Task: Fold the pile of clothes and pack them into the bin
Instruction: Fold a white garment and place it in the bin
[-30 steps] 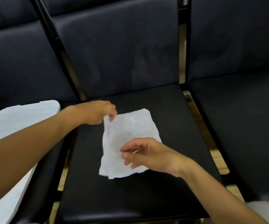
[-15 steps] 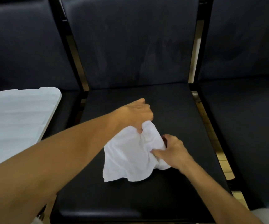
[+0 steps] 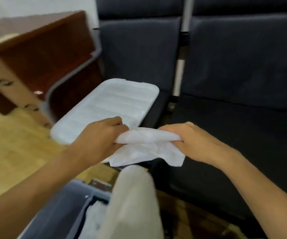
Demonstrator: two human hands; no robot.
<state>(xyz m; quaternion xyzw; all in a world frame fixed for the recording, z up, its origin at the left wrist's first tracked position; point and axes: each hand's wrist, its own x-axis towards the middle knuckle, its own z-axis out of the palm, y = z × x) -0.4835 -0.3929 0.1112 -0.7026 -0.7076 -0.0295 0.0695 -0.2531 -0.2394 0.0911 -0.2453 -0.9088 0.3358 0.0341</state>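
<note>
A small white cloth (image 3: 148, 147), folded over and crumpled, hangs in the air between both hands. My left hand (image 3: 99, 137) grips its left end and my right hand (image 3: 189, 138) grips its right end. Below them, at the bottom left, stands a grey-blue bin (image 3: 60, 213) with light fabric showing inside (image 3: 94, 219). A pale trouser leg (image 3: 132, 204) covers part of the bin's right side.
A white ridged lid (image 3: 115, 104) lies on the left dark seat, under my left hand. Dark padded chairs (image 3: 234, 118) fill the right and back. A brown wooden desk (image 3: 36, 52) stands at the far left over a light wooden floor (image 3: 10, 149).
Both hands lifted the white cloth off the middle seat and carried it left. The view swung left and down, so the lid and the bin now show.
</note>
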